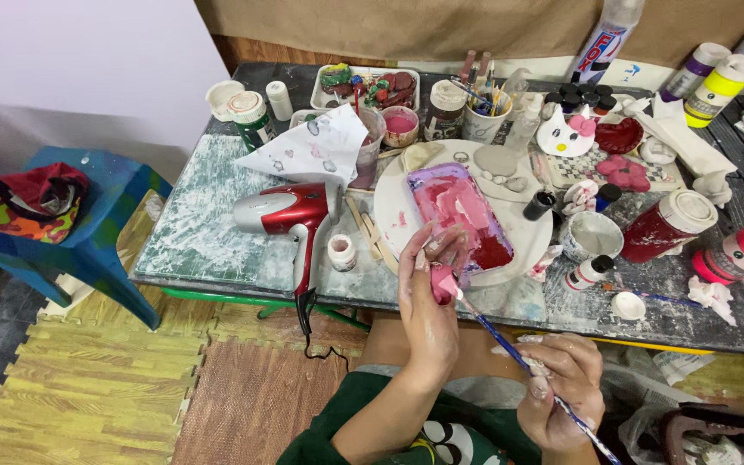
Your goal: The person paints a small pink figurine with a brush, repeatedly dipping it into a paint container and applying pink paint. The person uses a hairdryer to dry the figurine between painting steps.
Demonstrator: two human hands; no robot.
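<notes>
One left hand (428,301) pinches one small pink piece (443,282); one right hand (563,389) grips one blue paintbrush (510,349), its end cut off near. The bristles are hidden behind the piece.

- The left hand (428,297) grips a small pink piece (443,282).
- The right hand (561,387) holds a blue paintbrush (510,349), its tip pointing toward ten o'clock, touching the piece.
- A red hairdryer (290,211) lies at nine o'clock of the pink-smeared palette tray (458,211).
</notes>
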